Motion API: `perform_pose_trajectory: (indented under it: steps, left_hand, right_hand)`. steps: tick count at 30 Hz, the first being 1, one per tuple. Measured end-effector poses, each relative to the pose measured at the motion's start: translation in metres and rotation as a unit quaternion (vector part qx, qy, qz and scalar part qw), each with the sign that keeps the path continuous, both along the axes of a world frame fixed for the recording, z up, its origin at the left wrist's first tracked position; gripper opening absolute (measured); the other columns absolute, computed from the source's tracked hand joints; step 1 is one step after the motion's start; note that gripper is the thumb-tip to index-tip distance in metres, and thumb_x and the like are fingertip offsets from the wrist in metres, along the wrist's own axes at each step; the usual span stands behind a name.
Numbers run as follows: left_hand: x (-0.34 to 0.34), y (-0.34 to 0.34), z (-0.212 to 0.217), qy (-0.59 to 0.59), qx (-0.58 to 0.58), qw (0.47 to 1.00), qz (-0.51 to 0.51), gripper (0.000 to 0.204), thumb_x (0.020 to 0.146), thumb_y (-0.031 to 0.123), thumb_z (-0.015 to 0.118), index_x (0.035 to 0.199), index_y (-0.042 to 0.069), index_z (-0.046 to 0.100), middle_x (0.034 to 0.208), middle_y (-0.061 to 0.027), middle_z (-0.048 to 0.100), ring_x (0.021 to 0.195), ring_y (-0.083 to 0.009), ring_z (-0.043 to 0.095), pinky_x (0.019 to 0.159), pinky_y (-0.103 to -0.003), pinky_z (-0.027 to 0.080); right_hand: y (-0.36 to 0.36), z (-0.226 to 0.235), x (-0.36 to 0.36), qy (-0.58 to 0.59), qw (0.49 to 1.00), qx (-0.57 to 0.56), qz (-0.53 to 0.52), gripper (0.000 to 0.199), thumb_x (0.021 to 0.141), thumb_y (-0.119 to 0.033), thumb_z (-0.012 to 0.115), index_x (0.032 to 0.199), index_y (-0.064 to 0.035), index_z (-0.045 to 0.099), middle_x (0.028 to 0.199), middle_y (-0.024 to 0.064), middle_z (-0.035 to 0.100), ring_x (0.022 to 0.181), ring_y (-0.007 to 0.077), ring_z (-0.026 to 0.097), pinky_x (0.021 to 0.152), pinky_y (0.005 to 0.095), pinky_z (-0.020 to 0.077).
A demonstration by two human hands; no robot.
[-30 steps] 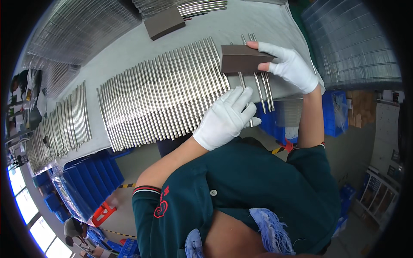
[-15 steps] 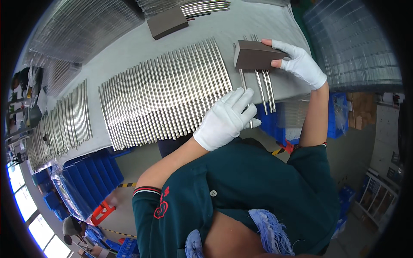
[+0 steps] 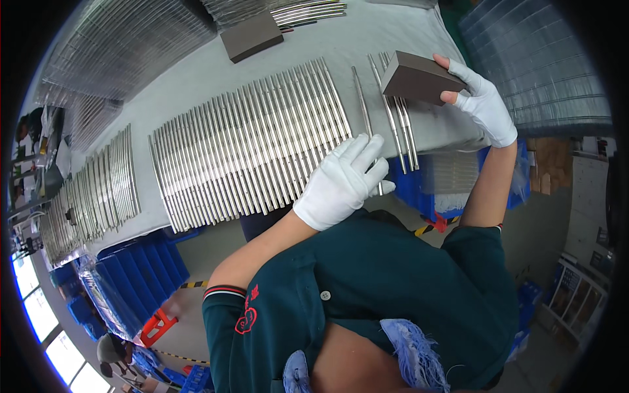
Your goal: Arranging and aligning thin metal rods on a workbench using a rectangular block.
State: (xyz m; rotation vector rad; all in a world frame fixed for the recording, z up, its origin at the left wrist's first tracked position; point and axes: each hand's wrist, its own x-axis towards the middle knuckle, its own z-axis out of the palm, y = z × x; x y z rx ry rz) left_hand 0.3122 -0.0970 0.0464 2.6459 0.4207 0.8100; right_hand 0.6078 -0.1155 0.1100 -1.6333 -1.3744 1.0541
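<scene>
My left hand (image 3: 343, 181), in a white glove, lies at the table's front edge with its fingers closed over the lower part of a single slim metal rod (image 3: 363, 101). The rod's upper end rests on the cloth. In my right hand (image 3: 486, 108), gloved in white with bare thumb and fingertip showing, is a dark brown rectangular block (image 3: 419, 77). It is gripped by its right end and sits above a few loose metal rods (image 3: 406, 134), partly covering them. Left of my left hand, a wide row of metal rods (image 3: 249, 144) lies side by side.
A second brown block (image 3: 252, 37) lies at the back beside more rods (image 3: 308, 13). Another row of rods (image 3: 108, 180) is at the far left. Clear plastic trays (image 3: 131, 52) are stacked behind, others (image 3: 537, 65) at right. Blue bins (image 3: 141, 265) stand below the table.
My right hand has moved the brown block to the right, off the single rod and partly over the loose rods. My left hand has stayed nearly still.
</scene>
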Motion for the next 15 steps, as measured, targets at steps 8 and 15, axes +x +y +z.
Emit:
perform_pose_trajectory:
  steps: [8, 15]
  left_hand:
    - [-0.002, 0.002, 0.003, -0.015, -0.006, 1.0, 0.003, 0.039, 0.074, 0.03, 0.077, 0.099, 0.005, 0.061, 0.112, -0.016, 0.062, 0.098, -0.0311, 0.065, 0.081, -0.038, 0.057]
    - [-0.002, 0.001, -0.006, -0.035, -0.015, 0.999, -0.017, 0.038, 0.072, 0.025, 0.08, 0.098, 0.004, 0.062, 0.112, -0.0145, 0.063, 0.091, -0.0287, 0.066, 0.073, -0.037, 0.059]
  right_hand:
    - [-0.007, 0.005, -0.012, -0.008, 0.999, 0.029, -0.012, 0.055, 0.086, -0.011, 0.076, 0.138, -0.01, 0.059, 0.133, -0.0019, 0.062, 0.085, 0.0033, 0.059, 0.083, 0.0212, 0.0493]
    - [0.005, -0.005, -0.056, 0.046, 0.994, -0.009, 0.103, 0.049, 0.087, -0.006, 0.072, 0.135, -0.0071, 0.06, 0.134, 0.0046, 0.062, 0.114, 0.0133, 0.059, 0.097, 0.0277, 0.0478]
